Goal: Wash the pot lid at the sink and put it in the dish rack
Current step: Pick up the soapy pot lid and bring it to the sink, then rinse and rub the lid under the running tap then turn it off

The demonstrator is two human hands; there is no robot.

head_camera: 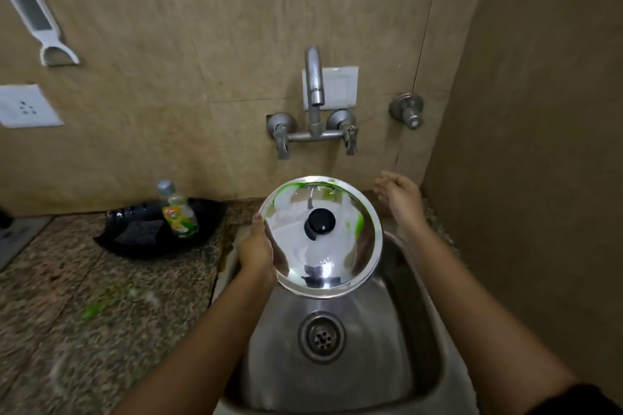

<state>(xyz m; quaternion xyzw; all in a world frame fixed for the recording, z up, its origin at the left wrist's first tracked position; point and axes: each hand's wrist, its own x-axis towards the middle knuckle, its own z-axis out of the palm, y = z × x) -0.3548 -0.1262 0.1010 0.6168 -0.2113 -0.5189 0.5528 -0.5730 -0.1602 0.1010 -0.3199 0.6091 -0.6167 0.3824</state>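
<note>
Midway through the wash, a person's left hand (258, 251) grips the left rim of the steel pot lid (320, 236), held knob-up over the far end of the sink (428, 340). Green soap streaks its far edge; no water is visibly running from the tap (315, 91), so rinsing and racking appear to remain. The right hand (399, 194) hovers empty, fingers loosely curled, near the tap handles. At left, a black tray (202, 232) holds a detergent bottle (177, 210) and a dark scrub pad (140, 232). No dish rack shows.

Both forearms are bare, with a dark sleeve (586, 397) edge showing high on the right arm only.
</note>
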